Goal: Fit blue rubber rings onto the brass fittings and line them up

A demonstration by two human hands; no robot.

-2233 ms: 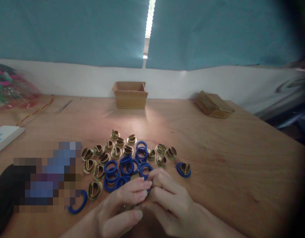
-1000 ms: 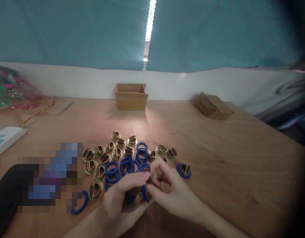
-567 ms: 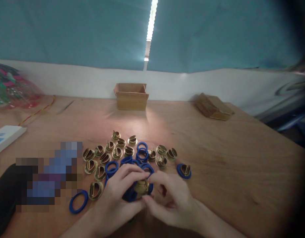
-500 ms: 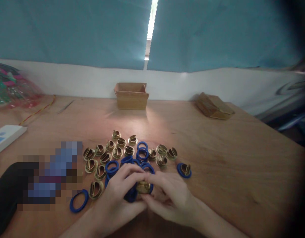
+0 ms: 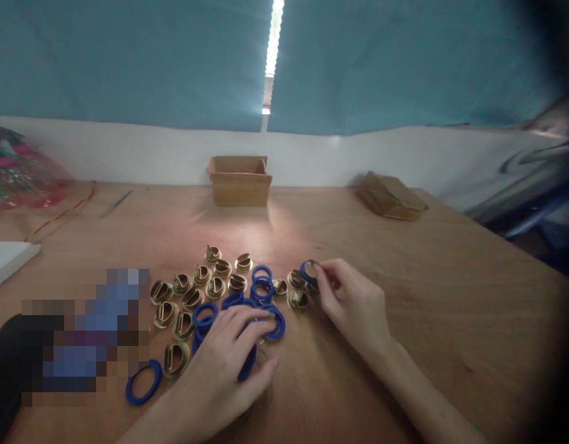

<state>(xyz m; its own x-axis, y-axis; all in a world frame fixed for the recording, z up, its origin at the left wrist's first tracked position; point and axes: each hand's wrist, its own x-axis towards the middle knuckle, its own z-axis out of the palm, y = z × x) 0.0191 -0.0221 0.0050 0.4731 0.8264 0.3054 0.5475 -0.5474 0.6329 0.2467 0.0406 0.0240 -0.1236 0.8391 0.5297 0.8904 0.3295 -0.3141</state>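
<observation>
Right hand has drawn away, fingers pinching a blue-ringed piece; unclear whether left hand grips anything.

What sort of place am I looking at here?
Probably a workbench in a small workshop: a wooden table with many loose brass-coloured caps and blue rings spread on it, plus an open cardboard box near the back.

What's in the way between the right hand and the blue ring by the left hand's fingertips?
A round brass-coloured fitting lies between the right hand and that blue ring. The left hand also covers part of it.
</observation>
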